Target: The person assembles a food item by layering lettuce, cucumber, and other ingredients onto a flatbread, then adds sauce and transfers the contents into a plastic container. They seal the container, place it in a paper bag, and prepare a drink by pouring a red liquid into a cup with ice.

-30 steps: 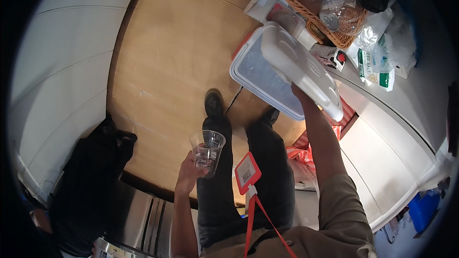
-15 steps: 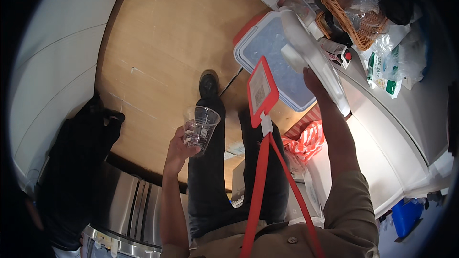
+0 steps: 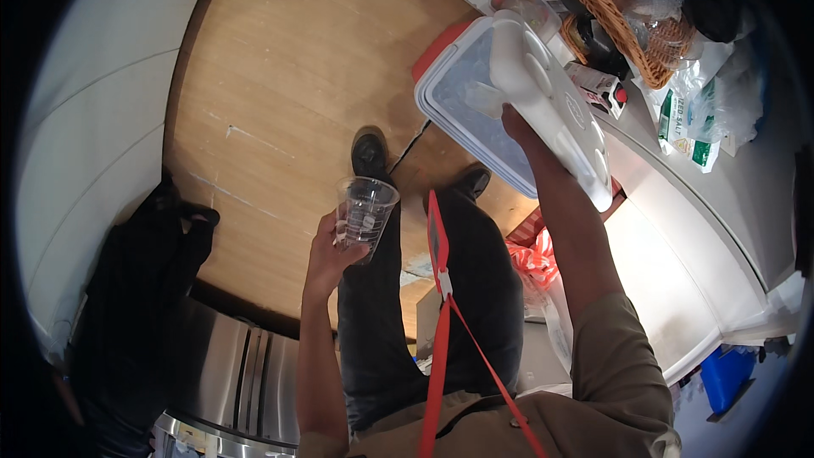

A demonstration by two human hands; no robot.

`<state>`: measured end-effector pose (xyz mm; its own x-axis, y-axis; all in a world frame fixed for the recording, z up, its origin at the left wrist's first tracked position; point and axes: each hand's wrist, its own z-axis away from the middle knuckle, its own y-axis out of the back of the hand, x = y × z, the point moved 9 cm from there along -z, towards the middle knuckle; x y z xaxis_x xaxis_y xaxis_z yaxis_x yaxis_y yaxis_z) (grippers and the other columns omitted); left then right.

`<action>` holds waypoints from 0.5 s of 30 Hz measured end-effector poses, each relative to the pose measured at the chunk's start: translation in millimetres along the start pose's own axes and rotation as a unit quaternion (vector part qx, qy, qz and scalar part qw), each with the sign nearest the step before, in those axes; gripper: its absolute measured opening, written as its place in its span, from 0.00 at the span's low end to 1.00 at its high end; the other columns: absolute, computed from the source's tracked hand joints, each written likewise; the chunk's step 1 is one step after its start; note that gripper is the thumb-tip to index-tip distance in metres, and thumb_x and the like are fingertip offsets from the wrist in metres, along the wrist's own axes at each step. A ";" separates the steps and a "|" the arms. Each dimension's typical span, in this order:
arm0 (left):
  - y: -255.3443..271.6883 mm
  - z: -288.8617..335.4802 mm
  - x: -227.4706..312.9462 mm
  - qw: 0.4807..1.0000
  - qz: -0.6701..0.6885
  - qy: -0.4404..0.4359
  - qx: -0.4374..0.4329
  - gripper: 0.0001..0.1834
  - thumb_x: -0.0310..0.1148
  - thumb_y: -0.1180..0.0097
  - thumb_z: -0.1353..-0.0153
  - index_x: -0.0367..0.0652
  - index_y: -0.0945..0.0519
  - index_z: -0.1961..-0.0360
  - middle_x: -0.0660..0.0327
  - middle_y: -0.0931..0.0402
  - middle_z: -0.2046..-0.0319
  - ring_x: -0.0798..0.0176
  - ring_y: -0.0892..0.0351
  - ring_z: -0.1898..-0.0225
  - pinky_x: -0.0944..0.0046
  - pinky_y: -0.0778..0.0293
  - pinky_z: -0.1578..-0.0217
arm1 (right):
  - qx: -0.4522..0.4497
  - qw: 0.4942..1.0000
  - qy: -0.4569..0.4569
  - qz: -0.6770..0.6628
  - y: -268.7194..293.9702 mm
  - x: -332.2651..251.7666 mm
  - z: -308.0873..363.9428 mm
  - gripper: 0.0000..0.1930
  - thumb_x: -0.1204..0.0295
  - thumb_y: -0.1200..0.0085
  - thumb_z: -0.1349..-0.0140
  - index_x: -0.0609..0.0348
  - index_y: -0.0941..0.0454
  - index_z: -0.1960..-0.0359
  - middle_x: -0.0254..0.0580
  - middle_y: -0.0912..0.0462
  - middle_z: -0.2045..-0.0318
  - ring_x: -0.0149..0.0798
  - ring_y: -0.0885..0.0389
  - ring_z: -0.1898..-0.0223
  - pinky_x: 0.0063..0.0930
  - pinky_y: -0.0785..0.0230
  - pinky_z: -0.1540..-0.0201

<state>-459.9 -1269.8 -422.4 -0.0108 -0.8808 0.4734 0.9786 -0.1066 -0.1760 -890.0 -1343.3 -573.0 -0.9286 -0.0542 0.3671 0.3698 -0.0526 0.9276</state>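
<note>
My left hand [image 3: 331, 256] is wrapped round a clear plastic cup [image 3: 366, 210] with printed markings, above my legs. It looks empty and tilts slightly. On the right, my right hand [image 3: 519, 125] grips the edge of a white moulded lid [image 3: 555, 110] with round recesses, held tilted. The fingers are partly hidden by the lid. Behind the lid is a translucent bluish storage bin [image 3: 462, 89] with a pale rim, partly covered by it.
A wicker basket [image 3: 615, 21], a red-capped carton [image 3: 598, 89] and a green-and-white packet [image 3: 688, 127] stand on a white surface at right. A red-and-white striped bag [image 3: 536, 259] lies below. A person in black [image 3: 140, 280] is at left. A red lanyard [image 3: 439, 348] hangs before me.
My right hand has shifted left and tilted the white lid, so more of its recessed face shows. The cup has moved slightly right and up. The lanyard badge has swung edge-on.
</note>
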 end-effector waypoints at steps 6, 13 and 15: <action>-34.0 -60.9 36.1 0.984 -0.173 -0.049 0.009 0.42 0.20 0.30 0.48 0.32 0.36 0.33 0.54 0.26 0.46 0.62 0.25 0.43 0.61 0.25 0.45 | -0.050 0.958 -0.075 -0.274 -11.8 24.2 3.2 0.20 0.70 0.46 0.37 0.49 0.21 0.42 0.55 0.19 0.47 0.57 0.22 0.44 0.50 0.34 0.38; -85.9 -107.8 78.1 0.988 -0.136 -0.045 -0.059 0.41 0.22 0.31 0.47 0.30 0.36 0.32 0.51 0.26 0.46 0.61 0.20 0.50 0.65 0.22 0.51 | -0.050 0.932 -0.086 -0.348 -14.9 27.8 2.4 0.19 0.71 0.45 0.37 0.49 0.21 0.43 0.53 0.18 0.49 0.55 0.21 0.47 0.46 0.32 0.41; -90.3 -109.8 84.0 0.985 -0.152 -0.065 -0.044 0.42 0.24 0.30 0.48 0.30 0.37 0.32 0.50 0.26 0.44 0.57 0.21 0.47 0.62 0.23 0.48 | -0.048 0.925 -0.089 -0.366 -12.4 28.1 2.8 0.19 0.71 0.44 0.37 0.49 0.21 0.43 0.53 0.17 0.49 0.54 0.20 0.47 0.45 0.32 0.42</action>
<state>-571.6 -1384.8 -461.5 -0.2679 -0.7357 0.6221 0.9126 -0.4008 -0.0810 -920.8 -1341.3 -574.0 -0.9186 0.1964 -0.3430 -0.3665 -0.0985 0.9252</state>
